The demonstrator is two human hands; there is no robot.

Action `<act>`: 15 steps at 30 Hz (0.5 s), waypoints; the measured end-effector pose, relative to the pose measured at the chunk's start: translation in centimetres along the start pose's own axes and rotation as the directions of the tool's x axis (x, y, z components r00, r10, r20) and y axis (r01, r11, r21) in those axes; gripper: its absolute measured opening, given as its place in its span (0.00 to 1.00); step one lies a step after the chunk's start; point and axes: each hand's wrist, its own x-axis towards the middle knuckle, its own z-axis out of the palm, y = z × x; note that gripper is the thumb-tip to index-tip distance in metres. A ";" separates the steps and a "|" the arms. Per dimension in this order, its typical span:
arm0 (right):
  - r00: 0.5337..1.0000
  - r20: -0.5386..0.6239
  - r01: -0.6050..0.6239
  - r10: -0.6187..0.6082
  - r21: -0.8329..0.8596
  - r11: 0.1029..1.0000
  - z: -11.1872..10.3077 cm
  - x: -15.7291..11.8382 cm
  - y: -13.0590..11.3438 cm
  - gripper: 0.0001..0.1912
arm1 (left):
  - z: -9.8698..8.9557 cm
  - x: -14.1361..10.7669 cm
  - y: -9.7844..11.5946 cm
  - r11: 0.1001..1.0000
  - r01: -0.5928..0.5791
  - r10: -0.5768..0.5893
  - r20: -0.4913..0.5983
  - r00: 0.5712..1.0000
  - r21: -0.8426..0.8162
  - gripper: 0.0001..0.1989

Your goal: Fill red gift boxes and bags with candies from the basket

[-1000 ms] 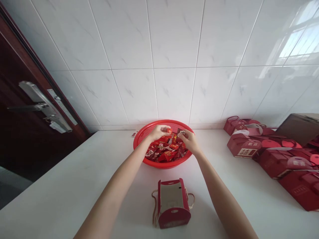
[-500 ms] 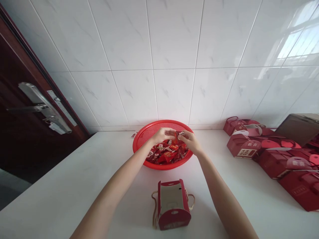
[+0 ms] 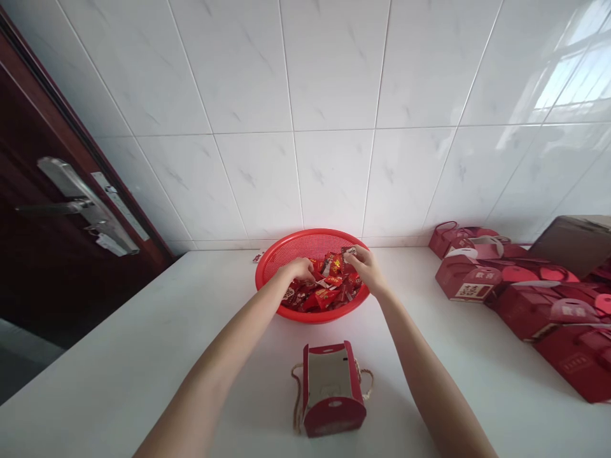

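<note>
A red mesh basket by the wall holds many red wrapped packets. My left hand reaches down among them at the basket's middle, fingers bent together; what they grip, if anything, is hidden. Over the basket's right side, my right hand pinches a dark red packet with white print. Nearer to me, between my forearms, an open red box with a pale inside stands on the white table, twisted cord handles at its sides.
Several red gift boxes crowd the table's right side, beside a brown carton. A small packet lies left of the basket. The tiled wall rises behind; a dark door is at left.
My left hand has moved left and down into the packets, away from my right hand. My right hand has stayed near the basket's right side with its packet, which now shows more clearly.
</note>
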 end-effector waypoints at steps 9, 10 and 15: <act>0.999 -0.012 -0.029 0.029 0.009 1.000 -0.1 -0.2 -0.6 0.18 | 0.1 -0.2 1.6 0.989 0.028 -0.046 0.118 0.992 0.145 0.16; 0.999 -0.013 -0.031 0.032 0.005 0.999 -0.1 -0.2 -0.8 0.18 | 0.1 -0.3 1.7 0.987 0.030 -0.047 0.104 0.993 0.157 0.13; 0.998 -0.032 -0.052 0.053 0.019 0.998 0.0 -0.5 -1.5 0.18 | 0.3 -0.5 1.6 0.982 0.054 -0.057 0.010 0.998 0.183 0.04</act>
